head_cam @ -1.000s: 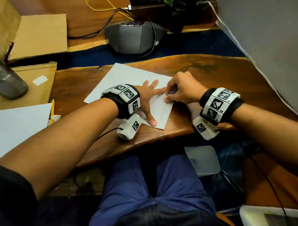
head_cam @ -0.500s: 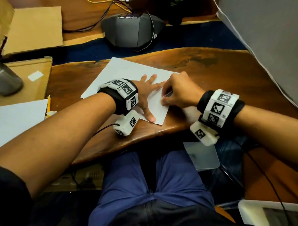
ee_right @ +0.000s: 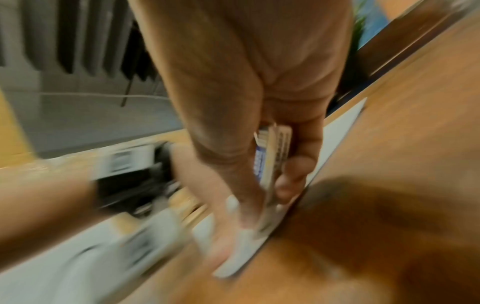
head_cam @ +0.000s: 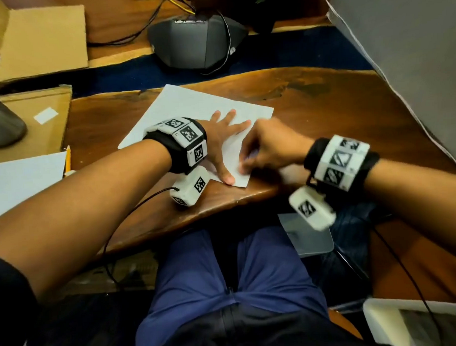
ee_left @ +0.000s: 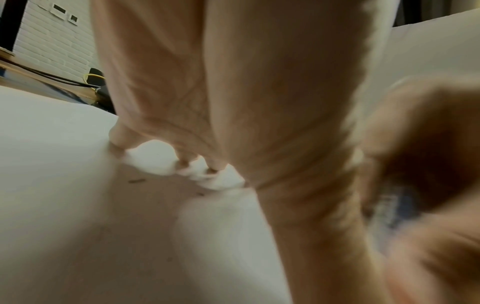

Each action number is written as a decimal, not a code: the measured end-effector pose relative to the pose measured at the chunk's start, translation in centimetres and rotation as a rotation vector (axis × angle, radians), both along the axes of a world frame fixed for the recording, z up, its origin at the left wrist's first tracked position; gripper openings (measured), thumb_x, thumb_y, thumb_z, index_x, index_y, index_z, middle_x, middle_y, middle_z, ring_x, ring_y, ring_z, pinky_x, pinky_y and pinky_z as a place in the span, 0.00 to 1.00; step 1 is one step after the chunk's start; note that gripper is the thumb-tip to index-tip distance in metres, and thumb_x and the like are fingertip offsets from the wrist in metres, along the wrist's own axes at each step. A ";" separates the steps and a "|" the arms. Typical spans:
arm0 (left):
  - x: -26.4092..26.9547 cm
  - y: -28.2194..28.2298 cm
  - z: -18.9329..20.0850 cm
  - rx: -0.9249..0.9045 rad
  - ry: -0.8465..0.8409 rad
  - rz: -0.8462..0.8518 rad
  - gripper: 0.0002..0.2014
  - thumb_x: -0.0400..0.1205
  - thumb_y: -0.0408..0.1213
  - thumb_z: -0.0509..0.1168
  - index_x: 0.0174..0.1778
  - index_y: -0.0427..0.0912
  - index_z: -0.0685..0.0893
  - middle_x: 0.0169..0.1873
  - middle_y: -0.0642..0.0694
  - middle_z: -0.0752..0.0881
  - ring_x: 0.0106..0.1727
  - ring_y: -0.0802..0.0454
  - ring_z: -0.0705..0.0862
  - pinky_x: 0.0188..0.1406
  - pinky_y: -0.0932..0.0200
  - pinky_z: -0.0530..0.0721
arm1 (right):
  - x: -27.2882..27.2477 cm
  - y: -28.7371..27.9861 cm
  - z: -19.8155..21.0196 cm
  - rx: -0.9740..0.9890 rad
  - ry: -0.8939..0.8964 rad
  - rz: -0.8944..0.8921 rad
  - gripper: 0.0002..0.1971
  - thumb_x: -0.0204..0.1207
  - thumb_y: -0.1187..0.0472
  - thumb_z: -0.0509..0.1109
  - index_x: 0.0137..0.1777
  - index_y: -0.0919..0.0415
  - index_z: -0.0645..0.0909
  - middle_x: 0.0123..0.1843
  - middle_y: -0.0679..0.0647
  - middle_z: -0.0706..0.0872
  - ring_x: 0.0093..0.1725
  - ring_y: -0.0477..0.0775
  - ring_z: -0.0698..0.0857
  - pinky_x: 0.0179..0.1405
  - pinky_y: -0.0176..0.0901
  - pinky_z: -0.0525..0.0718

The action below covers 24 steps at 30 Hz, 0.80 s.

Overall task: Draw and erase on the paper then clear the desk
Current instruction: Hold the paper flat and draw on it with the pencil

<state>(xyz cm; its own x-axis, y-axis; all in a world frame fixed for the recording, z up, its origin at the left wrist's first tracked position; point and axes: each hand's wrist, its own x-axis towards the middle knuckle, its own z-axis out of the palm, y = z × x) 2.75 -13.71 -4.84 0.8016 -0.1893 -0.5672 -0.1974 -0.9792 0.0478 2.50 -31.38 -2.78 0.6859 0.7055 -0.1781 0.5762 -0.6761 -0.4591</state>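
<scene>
A white sheet of paper (head_cam: 192, 103) lies slanted on the wooden desk (head_cam: 336, 110). My left hand (head_cam: 220, 144) lies flat on it with the fingers spread and presses it down; the left wrist view shows the fingertips (ee_left: 119, 133) on the paper (ee_left: 52, 144). My right hand (head_cam: 250, 161) sits at the sheet's near right corner, blurred by motion. It pinches a white eraser with a blue sleeve (ee_right: 270, 164) between thumb and fingers, its lower end against the paper (ee_right: 345, 123). The head view hides the eraser behind the right hand.
At the desk's left edge lie a yellow pencil (head_cam: 67, 159) and a second white sheet (head_cam: 21, 182). Further left are cardboard (head_cam: 40, 39) and a metal bottle (head_cam: 0, 122). A grey speaker device (head_cam: 197, 40) with cables sits behind. A grey panel (head_cam: 412, 47) borders the right.
My right hand has slid down the sheet toward its near corner and is now blurred by motion. The left hand has stayed flat on the paper.
</scene>
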 end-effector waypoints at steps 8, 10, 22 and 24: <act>-0.1 -0.5 0.4 0.071 0.008 -0.010 0.80 0.45 0.68 0.82 0.82 0.65 0.29 0.83 0.50 0.27 0.84 0.37 0.31 0.79 0.25 0.51 | -0.9 0.3 0.4 -0.029 -0.074 -0.020 0.07 0.64 0.57 0.84 0.39 0.58 0.92 0.37 0.49 0.91 0.40 0.49 0.87 0.41 0.44 0.87; 0.2 -0.4 0.5 0.084 0.036 0.005 0.80 0.45 0.68 0.82 0.81 0.65 0.28 0.82 0.51 0.25 0.84 0.38 0.29 0.79 0.24 0.49 | 0.2 0.1 0.9 0.012 -0.110 -0.089 0.07 0.67 0.57 0.83 0.40 0.58 0.92 0.39 0.50 0.91 0.42 0.49 0.87 0.43 0.43 0.87; 1.0 0.2 0.5 0.023 0.003 0.002 0.73 0.52 0.67 0.81 0.80 0.72 0.31 0.84 0.51 0.27 0.84 0.38 0.30 0.77 0.22 0.48 | 5.9 -0.3 -0.3 0.011 -0.127 -0.240 0.07 0.69 0.55 0.83 0.41 0.57 0.91 0.42 0.53 0.90 0.51 0.52 0.82 0.44 0.45 0.81; 1.2 0.2 0.5 0.053 0.005 -0.001 0.75 0.49 0.69 0.80 0.80 0.71 0.30 0.83 0.51 0.27 0.84 0.36 0.30 0.77 0.22 0.49 | 4.8 0.0 -0.3 0.017 -0.130 -0.220 0.06 0.70 0.56 0.82 0.40 0.58 0.91 0.41 0.52 0.89 0.50 0.52 0.82 0.43 0.46 0.81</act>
